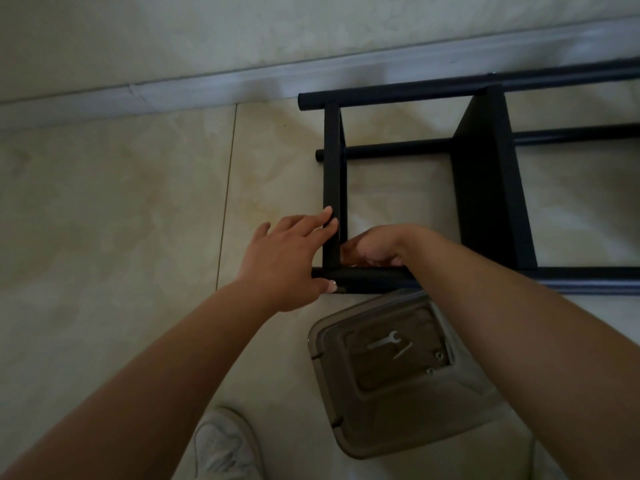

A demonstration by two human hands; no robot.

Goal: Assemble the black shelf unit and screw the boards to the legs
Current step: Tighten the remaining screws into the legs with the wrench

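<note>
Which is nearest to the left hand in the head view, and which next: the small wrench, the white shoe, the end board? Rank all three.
From the left hand:
1. End board, touched by its fingers.
2. Small wrench, in the tray, lower right.
3. White shoe, bottom edge.

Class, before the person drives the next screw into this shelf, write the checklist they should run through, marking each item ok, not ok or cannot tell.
1. End black shelf board steadied by left hand: ok.
2. Right hand at the joint of board and near black tubular leg: ok.
3. Screw seated in the joint: cannot tell, hidden by the hands.
4. Small silver flat wrench within reach in the grey plastic tray: ok.
5. Spare fasteners in tray: ok.
</note>
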